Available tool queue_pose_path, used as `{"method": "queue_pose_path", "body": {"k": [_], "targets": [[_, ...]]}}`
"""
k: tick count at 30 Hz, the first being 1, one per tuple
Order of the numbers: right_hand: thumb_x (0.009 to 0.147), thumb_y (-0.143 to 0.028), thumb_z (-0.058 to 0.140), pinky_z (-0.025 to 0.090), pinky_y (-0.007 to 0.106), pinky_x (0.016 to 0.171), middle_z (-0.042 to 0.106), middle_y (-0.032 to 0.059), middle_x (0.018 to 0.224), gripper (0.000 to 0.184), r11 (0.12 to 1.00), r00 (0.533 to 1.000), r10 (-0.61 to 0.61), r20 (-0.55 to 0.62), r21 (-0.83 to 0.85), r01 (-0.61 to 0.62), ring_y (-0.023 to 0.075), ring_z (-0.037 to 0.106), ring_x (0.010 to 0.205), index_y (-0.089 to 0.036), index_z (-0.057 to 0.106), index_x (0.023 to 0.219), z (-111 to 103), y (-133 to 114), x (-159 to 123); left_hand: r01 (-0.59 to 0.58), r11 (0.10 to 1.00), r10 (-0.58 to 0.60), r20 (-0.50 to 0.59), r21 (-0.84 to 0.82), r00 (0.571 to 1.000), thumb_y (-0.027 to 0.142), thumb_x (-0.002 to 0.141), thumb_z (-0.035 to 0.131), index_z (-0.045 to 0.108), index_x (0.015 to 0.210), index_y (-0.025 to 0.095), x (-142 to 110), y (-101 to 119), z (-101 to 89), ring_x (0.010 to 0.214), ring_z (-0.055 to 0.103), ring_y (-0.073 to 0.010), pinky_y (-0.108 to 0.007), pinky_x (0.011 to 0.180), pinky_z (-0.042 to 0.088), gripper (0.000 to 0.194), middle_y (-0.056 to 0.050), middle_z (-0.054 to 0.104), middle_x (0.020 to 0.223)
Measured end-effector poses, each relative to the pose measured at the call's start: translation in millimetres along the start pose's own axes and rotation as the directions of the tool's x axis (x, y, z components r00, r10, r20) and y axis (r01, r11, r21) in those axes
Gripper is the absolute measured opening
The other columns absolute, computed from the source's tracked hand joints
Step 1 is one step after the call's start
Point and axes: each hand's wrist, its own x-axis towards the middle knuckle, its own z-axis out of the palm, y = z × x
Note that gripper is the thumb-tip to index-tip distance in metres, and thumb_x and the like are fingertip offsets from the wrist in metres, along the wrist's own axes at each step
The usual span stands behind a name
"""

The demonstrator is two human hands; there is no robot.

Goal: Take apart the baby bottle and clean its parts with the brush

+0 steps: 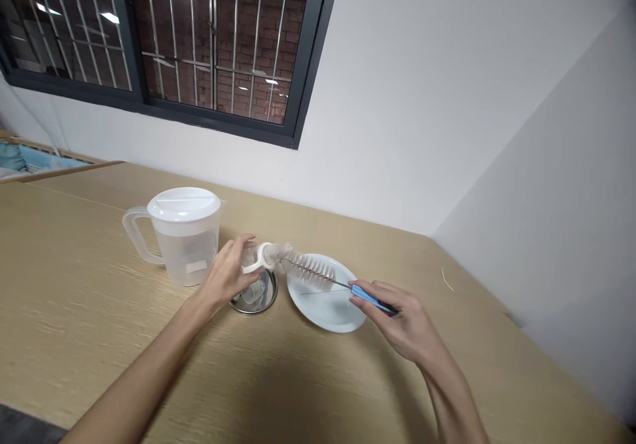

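Note:
My left hand (231, 268) is closed around a small clear bottle (249, 256) with a white collar and handle, lying sideways with its mouth to the right. My right hand (397, 315) grips the blue handle of a bottle brush (313, 272). The brush's white bristles reach left to the bottle's mouth, with the tip at or just inside it. Most of the bristles are outside. Below my left hand sits a round metal dish (271, 295) with clear pieces in it, partly hidden by my fingers. Under the brush is a white plate (328, 311).
A clear plastic pitcher (186, 238) with a white lid stands left of my left hand, its handle to the left. A thin pale strip (447, 279) lies at the right of the wooden table (238, 378). Behind are a wall and a barred window (213, 46).

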Motion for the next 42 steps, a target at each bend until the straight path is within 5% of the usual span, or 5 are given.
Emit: {"method": "queue_pose_path", "body": {"k": [7, 14, 31, 37, 42], "targets": [[0.091, -0.045, 0.059, 0.046, 0.027, 0.064, 0.070, 0.0045, 0.088, 0.034, 0.996, 0.992, 0.086, 0.092, 0.006, -0.087, 0.0181, 0.063, 0.075, -0.021, 0.074, 0.110, 0, 0, 0, -0.043, 0.996, 0.048, -0.059, 0.076, 0.997, 0.026, 0.078, 0.072, 0.045, 0.128, 0.018, -1, 0, -2.3, 0.108, 0.059, -0.0257, -0.037, 0.089, 0.051, 0.057, -0.009, 0.064, 0.116], [0.090, -0.045, 0.060, 0.051, 0.029, 0.074, 0.073, 0.0056, 0.103, 0.034, 0.992, 0.983, 0.119, 0.143, 0.017, -0.122, 0.0224, 0.066, 0.089, -0.022, 0.075, 0.110, 0, 4, -1, -0.201, 0.963, 0.200, 0.024, 0.181, 0.980, 0.013, 0.083, 0.061, 0.045, 0.131, 0.016, -3, -3, -1.9, 0.108, 0.055, -0.0251, -0.035, 0.089, 0.051, 0.051, -0.010, 0.065, 0.118], [0.088, -0.055, 0.057, 0.044, 0.025, 0.072, 0.070, 0.0027, 0.086, 0.044, 0.917, 0.896, 0.340, 0.286, 0.113, -0.384, 0.0197, 0.059, 0.080, -0.016, 0.074, 0.079, -6, -31, 1, -0.325, 0.901, 0.331, 0.029, 0.287, 0.943, 0.007, 0.084, 0.058, 0.046, 0.131, 0.015, -6, -3, 11.0, 0.111, 0.054, -0.0270, -0.037, 0.090, 0.052, 0.048, -0.013, 0.065, 0.115], [0.088, -0.055, 0.055, 0.049, 0.029, 0.079, 0.074, 0.0049, 0.099, 0.044, 0.951, 0.932, 0.297, 0.210, 0.025, -0.309, 0.0261, 0.065, 0.092, -0.018, 0.077, 0.097, -6, -29, 0, -0.338, 0.903, 0.321, 0.108, 0.264, 0.941, 0.001, 0.079, 0.054, 0.044, 0.133, 0.015, -7, 3, 7.0, 0.111, 0.053, -0.0273, -0.038, 0.091, 0.051, 0.057, -0.012, 0.062, 0.120], [0.092, -0.048, 0.054, 0.049, 0.027, 0.066, 0.074, 0.0054, 0.093, 0.037, 0.988, 0.989, 0.108, 0.103, -0.118, -0.096, 0.0204, 0.065, 0.077, -0.020, 0.076, 0.097, -1, -17, -4, -0.277, 0.926, 0.249, 0.139, 0.255, 0.959, -0.001, 0.075, 0.053, 0.045, 0.132, 0.017, -6, 4, 4.5, 0.108, 0.053, -0.0276, -0.038, 0.089, 0.050, 0.060, -0.011, 0.062, 0.120]]}}
